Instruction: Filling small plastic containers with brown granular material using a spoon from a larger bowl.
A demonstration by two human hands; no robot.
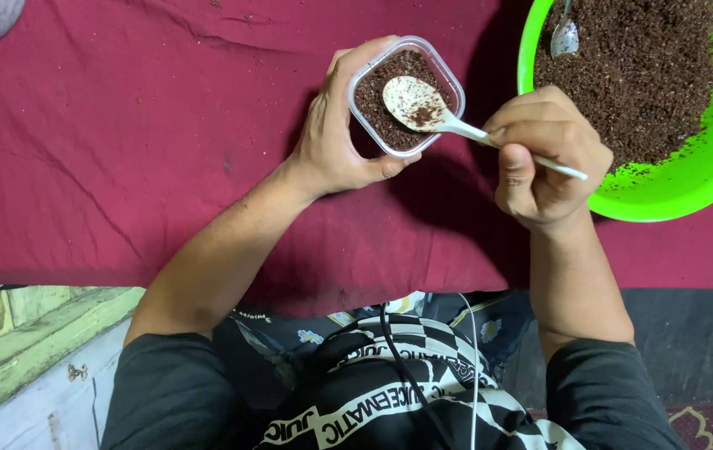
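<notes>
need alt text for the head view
Left hand holds a small clear tub of brown soil over a red cloth; right hand holds a white spoon over it. A green bowl of soil sits right.

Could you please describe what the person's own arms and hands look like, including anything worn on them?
Both the left hand and the right hand are bare: no gloves, rings or watch visible. The forearms are uncovered; black sleeves end near the elbows. No markings show on them.

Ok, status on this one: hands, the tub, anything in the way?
Left hand grips clear tub, brown crumbly fill. Right hand holds white spoon over it. Green bowl at right, second spoon inside. Nothing blocking.
</notes>
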